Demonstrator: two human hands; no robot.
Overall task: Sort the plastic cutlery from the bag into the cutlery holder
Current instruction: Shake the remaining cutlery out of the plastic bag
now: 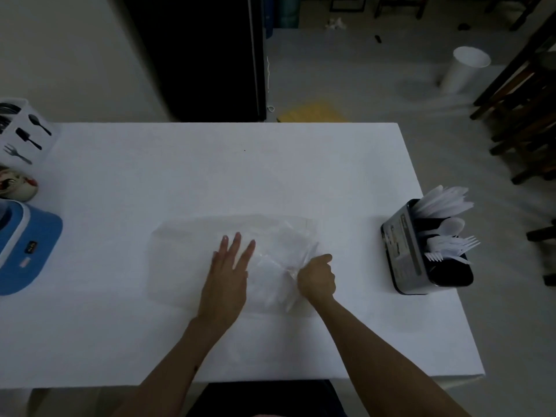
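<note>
Low in the frame, two bare forearms over the near edge of the white table (pixel 120 341). Left hand (pixel 227 281) flat on the clear plastic bag (pixel 186 260), fingers straight and a little spread, palm down on the film. Just to the right, right hand (pixel 316 281) with fingers curled, pinching a gathered fold of the same bag and pulling it up into a crease. Bag spread in the middle of the table, nearly see-through; contents not possible to tell.

At the right edge of the table, well apart from the hands: dark cutlery holder (pixel 403 251) with three compartments. In the far compartment white plastic knives (pixel 442 201), in the middle one white spoons (pixel 451 227), and white forks (pixel 454 245) beside the spoons, tines pointing right and toward the near compartment.

At the left edge, a blue and white appliance (pixel 27 251), beyond it a small rounded object (pixel 18 186), then in the upper left a white box (pixel 27 136) printed with black spoon, knife and fork symbols.

Beyond the table, at upper right on the floor, a white bin (pixel 463 70) and dark wooden furniture (pixel 523 100); at the top centre a black panel (pixel 204 55).
</note>
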